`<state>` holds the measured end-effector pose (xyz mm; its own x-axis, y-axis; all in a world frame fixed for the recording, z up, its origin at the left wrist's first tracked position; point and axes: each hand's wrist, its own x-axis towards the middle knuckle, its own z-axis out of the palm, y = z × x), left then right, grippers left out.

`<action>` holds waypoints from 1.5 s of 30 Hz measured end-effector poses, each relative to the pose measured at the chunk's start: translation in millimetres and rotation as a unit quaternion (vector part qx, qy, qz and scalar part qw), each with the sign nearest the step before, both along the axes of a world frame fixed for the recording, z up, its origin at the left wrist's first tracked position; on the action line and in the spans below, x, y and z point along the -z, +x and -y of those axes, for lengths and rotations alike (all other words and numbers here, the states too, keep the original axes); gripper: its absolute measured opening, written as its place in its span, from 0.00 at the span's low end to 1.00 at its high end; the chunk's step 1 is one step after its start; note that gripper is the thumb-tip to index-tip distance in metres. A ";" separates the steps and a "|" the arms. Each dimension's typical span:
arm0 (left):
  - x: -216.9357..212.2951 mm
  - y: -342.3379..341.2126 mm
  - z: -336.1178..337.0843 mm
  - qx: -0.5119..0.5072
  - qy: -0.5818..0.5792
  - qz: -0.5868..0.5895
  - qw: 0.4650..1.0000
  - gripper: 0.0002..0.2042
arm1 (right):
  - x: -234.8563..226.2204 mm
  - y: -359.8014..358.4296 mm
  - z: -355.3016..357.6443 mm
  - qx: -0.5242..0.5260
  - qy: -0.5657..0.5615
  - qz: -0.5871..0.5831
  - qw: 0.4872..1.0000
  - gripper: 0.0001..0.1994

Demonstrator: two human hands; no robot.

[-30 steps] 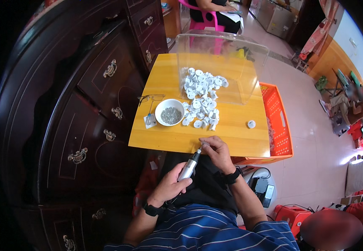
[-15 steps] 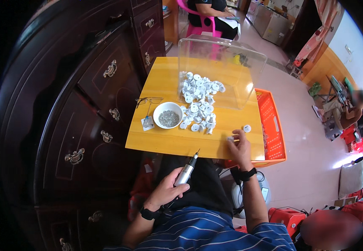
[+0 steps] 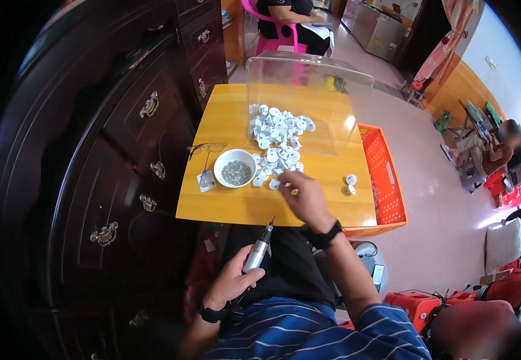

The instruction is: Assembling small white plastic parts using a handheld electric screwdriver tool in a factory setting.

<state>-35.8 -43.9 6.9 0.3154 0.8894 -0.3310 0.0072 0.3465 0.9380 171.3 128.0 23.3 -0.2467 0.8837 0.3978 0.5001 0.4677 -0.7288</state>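
Observation:
My left hand (image 3: 232,279) is wrapped round a silver and black electric screwdriver (image 3: 258,252), its thin bit pointing up at the table's near edge. Over the near right side of a heap of small round white plastic parts (image 3: 277,129), my right hand (image 3: 304,197) reaches with curled, slightly parted fingers. I see nothing held in it, though its fingertips are partly hidden against the white parts. Left of the heap stands a white bowl (image 3: 219,174) of small silvery metal pieces (image 3: 236,173). Two white parts (image 3: 351,185) lie apart at the table's right.
A clear plastic bin (image 3: 332,90) lies on its side around the far part of the heap on the yellow table (image 3: 212,204). Eyeglasses (image 3: 207,147) rest at the left, by dark drawers (image 3: 134,120). An orange crate (image 3: 386,174) stands against the right edge. Other people sit farther off.
My right hand has moved left from the table's right side to the heap, leaving a second white part beside the first. The left hand still holds the screwdriver.

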 end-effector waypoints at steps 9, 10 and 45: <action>7.1 -11.8 21.4 -0.047 -0.005 -0.014 0.999 0.31 | 11.5 -109.9 -63.9 -0.089 0.082 0.284 0.951 0.05; 4.5 -13.2 22.3 -0.050 -0.004 -0.018 0.999 0.31 | 15.4 -115.3 -68.4 -0.078 0.066 0.336 0.936 0.06; 3.2 -4.2 7.3 -0.040 0.028 0.008 0.999 0.30 | 41.9 5.6 3.2 -0.087 -0.385 -0.424 0.816 0.05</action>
